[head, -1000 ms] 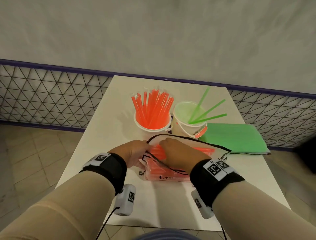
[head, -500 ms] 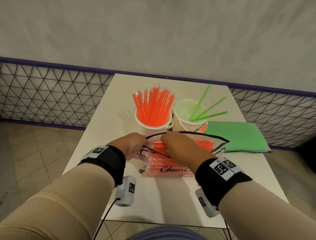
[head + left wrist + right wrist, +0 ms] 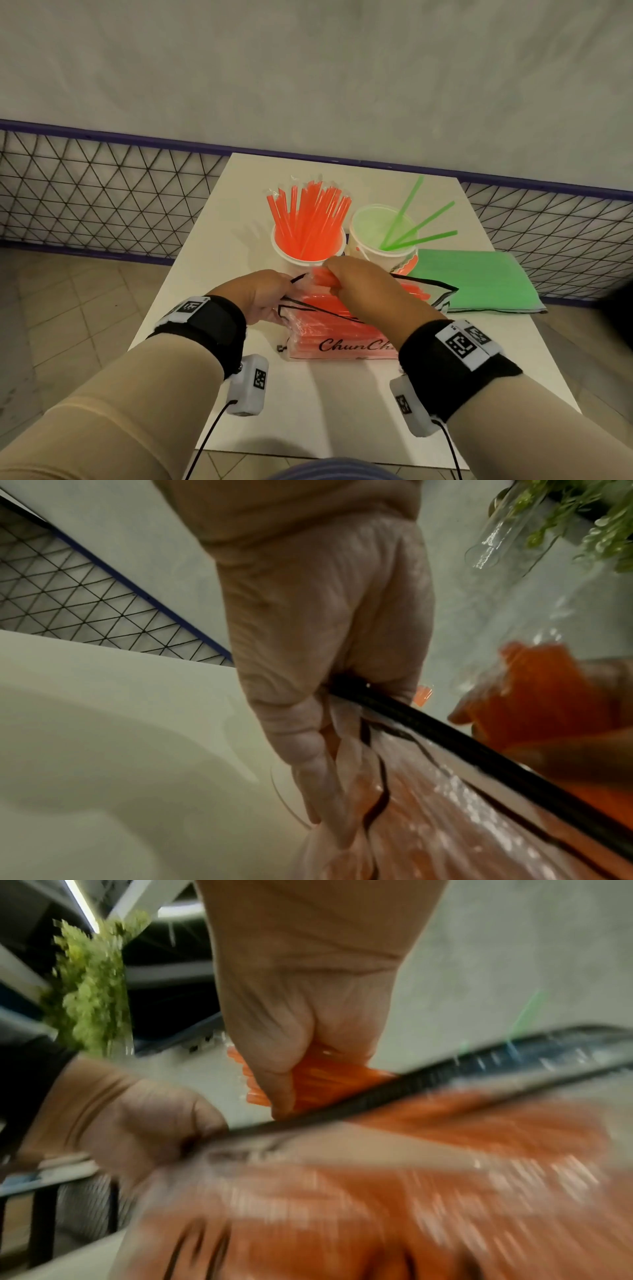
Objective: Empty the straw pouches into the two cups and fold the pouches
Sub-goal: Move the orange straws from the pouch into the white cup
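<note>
Pouch point(image 3: 337, 337) of clear plastic with a black rim is lying on the white table point(image 3: 308, 404), near the front edge, just in front of the two cups, and orange straws are filling its lower part. The left hand point(image 3: 255, 296) is gripping the pouch's left end, its fingers curled round the black rim point(image 3: 359, 688) and bunched plastic, holding the mouth open. The right hand point(image 3: 363, 287) is reaching into the open mouth and closing round a bundle of orange straws point(image 3: 322, 1080), thumb on one side and fingers on the other, the bundle's ends sticking out past the thumb. The right wrist view is blurring badly, so how many straws are in the grip cannot be told.

Behind the hands the left cup point(image 3: 308, 253) is standing upright, packed with orange straws fanning upward. The right cup point(image 3: 380, 240) is touching or nearly touching it and is holding three green straws point(image 3: 416, 228) leaning to the right. A flat green pouch point(image 3: 479, 284) is lying on the table to the right of the cups
</note>
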The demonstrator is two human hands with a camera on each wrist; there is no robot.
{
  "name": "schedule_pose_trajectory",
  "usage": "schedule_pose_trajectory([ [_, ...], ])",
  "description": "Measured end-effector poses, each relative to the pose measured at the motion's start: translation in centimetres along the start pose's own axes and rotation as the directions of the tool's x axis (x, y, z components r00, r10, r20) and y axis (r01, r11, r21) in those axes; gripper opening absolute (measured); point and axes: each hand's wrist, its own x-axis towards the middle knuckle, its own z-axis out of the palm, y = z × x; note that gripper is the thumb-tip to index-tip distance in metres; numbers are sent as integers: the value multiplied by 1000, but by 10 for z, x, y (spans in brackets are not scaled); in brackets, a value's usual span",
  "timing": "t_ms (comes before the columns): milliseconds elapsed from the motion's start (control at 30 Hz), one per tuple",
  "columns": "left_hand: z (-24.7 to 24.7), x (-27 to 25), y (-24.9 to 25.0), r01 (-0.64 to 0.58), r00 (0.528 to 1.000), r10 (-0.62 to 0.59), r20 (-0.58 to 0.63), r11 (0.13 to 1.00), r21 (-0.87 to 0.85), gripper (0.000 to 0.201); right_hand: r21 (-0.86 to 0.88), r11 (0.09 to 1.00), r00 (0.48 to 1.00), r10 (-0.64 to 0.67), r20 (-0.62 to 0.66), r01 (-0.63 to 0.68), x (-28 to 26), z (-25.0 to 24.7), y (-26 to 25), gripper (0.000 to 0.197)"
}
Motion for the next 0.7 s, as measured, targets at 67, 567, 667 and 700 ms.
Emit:
schedule_pose_trajectory([
  [67, -5, 0, 0, 9, 1000, -9, 13, 1000, -14, 33, 112, 992, 998, 63, -9, -62, 5, -22, -6, 12],
  [567, -10, 14, 26, -399, 789, 488, -373, 869, 293, 87, 911, 288, 762, 504, -406, 295, 59, -107, -43, 29],
  [667, -6, 14, 23, -390, 787, 486, -380, 869, 305, 77, 933, 288, 771, 535, -345, 217, 70, -69, -39, 29],
  [700, -6, 14, 22, -374, 791, 475, -386, 874, 309, 74, 930, 327, 778, 535, -329, 168, 72, -56, -37, 25],
])
